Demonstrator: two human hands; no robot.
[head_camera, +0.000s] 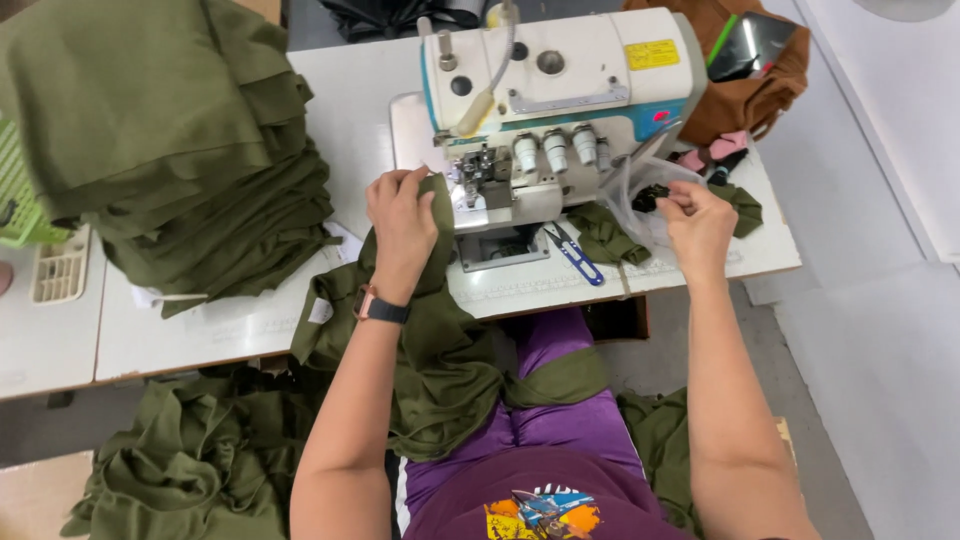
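Crowding the white table (250, 330) are 1 overlock sewing machine (555, 90), 1 tall stack of olive fabric (170, 140) and 1 pair of blue snips (575, 253). 1 olive garment (440, 350) drapes from the machine's presser area to the lap. Left hand (402, 225), wrist bent, pinches its edge there. Right hand (698, 222), fingers curled, reaches into 1 clear plastic bag (640, 195); whether they grip anything is unclear.

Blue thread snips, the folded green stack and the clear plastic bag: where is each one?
Blue thread snips (574, 254), head view, on the blue handle.
Folded green stack (170, 130), head view, on the top layer.
Clear plastic bag (640, 195), head view, on its crumpled side beside the right hand (698, 222).
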